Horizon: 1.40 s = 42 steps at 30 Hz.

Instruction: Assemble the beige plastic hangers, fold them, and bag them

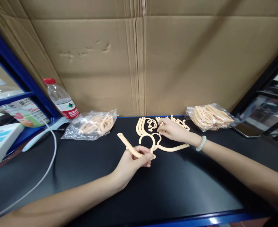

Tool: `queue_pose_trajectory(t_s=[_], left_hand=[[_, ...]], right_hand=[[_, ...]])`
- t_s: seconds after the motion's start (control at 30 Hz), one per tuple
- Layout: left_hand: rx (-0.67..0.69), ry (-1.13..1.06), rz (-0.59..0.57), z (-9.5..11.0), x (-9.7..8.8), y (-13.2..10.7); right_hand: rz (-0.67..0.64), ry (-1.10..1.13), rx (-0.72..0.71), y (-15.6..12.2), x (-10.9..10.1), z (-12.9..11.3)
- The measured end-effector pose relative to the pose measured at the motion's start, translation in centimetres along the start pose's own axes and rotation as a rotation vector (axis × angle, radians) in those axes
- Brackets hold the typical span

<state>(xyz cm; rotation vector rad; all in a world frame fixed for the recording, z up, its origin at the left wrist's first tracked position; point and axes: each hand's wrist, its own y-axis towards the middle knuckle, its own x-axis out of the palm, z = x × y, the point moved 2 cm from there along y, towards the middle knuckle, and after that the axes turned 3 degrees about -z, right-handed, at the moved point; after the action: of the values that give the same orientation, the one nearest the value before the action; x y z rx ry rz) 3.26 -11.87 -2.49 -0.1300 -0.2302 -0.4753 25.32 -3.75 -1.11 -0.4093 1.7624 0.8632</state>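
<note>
The person's left hand clamps a curved cream plastic arm and a cream plastic hook between thumb and fingers above the middle of the black worktop, which stretches on to its blue front edge. The right hand bends over small cream plastic pieces near the back edge, between two well-separated clear plastic bags; whether its fingertips grip anything cannot be told.

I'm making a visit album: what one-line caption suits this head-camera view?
Left hand holding curved cream parts, right hand among similar pieces on a black table.
</note>
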Motion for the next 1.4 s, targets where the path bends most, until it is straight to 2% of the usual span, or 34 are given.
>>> queue_pose_trajectory(t_s=[0.1, 0.2, 0.3, 0.37, 0.43, 0.57, 0.73, 0.9, 0.97, 1.13, 1.23, 1.4], left_hand=[[0.006, -0.021, -0.019, 0.0, -0.1, 0.0], [0.015, -0.029, -0.024, 0.0, -0.1, 0.0], [0.024, -0.01, -0.02, 0.0, -0.2, 0.0], [0.037, 0.008, -0.026, 0.0, -0.2, 0.1], [0.055, 0.033, -0.022, -0.1, -0.3, 0.2], [0.067, 0.084, -0.01, -0.2, -0.3, 0.5], [0.064, 0.111, -0.034, 0.0, -0.2, 0.6], [0.041, 0.084, -0.086, -0.3, -0.2, 0.5], [0.051, 0.095, -0.089, -0.4, -0.2, 0.5], [0.083, 0.121, -0.104, 0.0, 0.0, 0.5], [0.097, 0.16, -0.142, 0.4, 0.2, 0.6], [0.094, 0.203, -0.183, 0.2, 0.0, 0.8]], right_hand=[[0.046, 0.023, 0.01, 0.2, -0.3, -0.3], [0.209, 0.143, 0.111, -0.5, -1.6, -0.9], [0.355, 0.419, 0.269, -1.9, -3.1, -2.1], [0.356, 0.642, 0.34, -3.0, -3.5, -3.5], [0.348, 0.875, 0.405, -4.0, -3.1, -4.8], [0.307, 1.306, 0.528, -5.1, -0.9, -6.5], [0.352, 1.607, 0.581, -5.4, 0.9, -6.6], [0.384, 1.758, 0.652, -5.6, 1.2, -6.9], [0.349, 1.776, 0.649, -5.6, 1.2, -7.4], [0.167, 1.676, 0.517, -5.3, 1.5, -8.6], [0.137, 1.594, 0.443, -5.3, 1.9, -8.9], [0.119, 1.525, 0.441, -5.3, 2.3, -8.6]])
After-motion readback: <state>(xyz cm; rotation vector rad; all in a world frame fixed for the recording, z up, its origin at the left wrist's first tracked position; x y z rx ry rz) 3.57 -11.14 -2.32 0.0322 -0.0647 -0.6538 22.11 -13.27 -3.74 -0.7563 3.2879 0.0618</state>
